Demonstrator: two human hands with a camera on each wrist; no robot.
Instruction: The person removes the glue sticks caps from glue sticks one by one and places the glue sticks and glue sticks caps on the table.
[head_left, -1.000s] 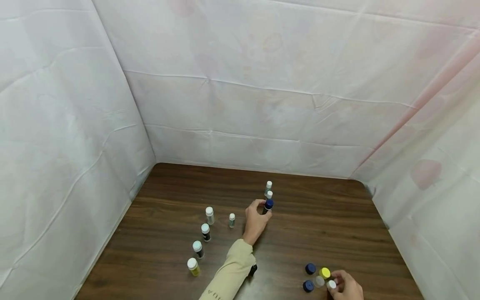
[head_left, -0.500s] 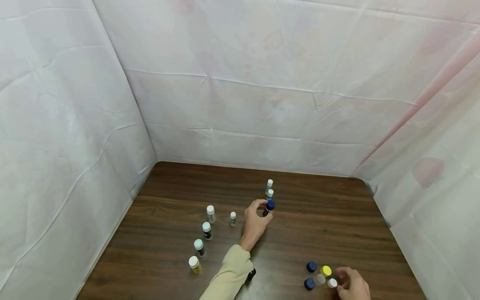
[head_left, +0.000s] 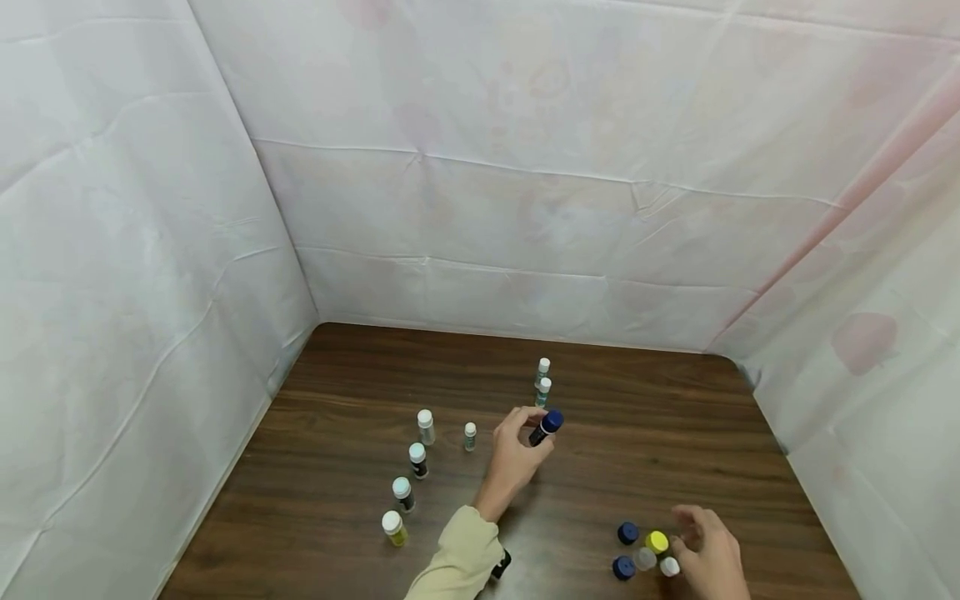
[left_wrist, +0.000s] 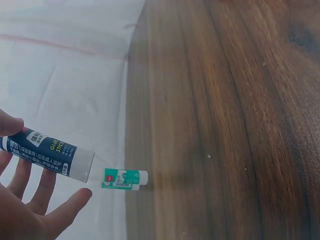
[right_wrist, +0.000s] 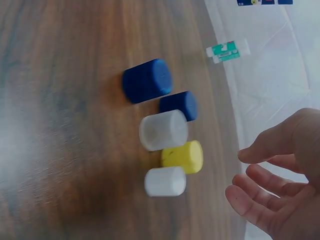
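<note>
My left hand point(head_left: 513, 462) holds a blue-capped glue stick point(head_left: 546, 427) between thumb and fingers, tilted. In the left wrist view, the dark label of this glue stick point(left_wrist: 47, 152) reads "GLUE STICK". Just behind it stand two small white-capped glue sticks point(head_left: 543, 392) with green labels. At the lower right, my right hand point(head_left: 712, 550) hovers with fingers loosely spread and nothing in them. Beside it lies a group of loose caps: two blue caps point(right_wrist: 145, 80), a translucent cap point(right_wrist: 164, 130), a yellow cap point(right_wrist: 183, 157) and a white cap point(right_wrist: 165, 181).
Several white-capped glue sticks point(head_left: 417, 458) stand in a slanting row on the left. A smaller green-labelled glue stick point(head_left: 470, 436) is between that row and my left hand. Pale cloth walls point(head_left: 450, 217) enclose the brown wooden table point(head_left: 600, 475) at the back and sides.
My left hand has drawn the blue-capped glue stick slightly right and nearer, tilting it over. My right hand has let go of the white cap and moved right and away from it.
</note>
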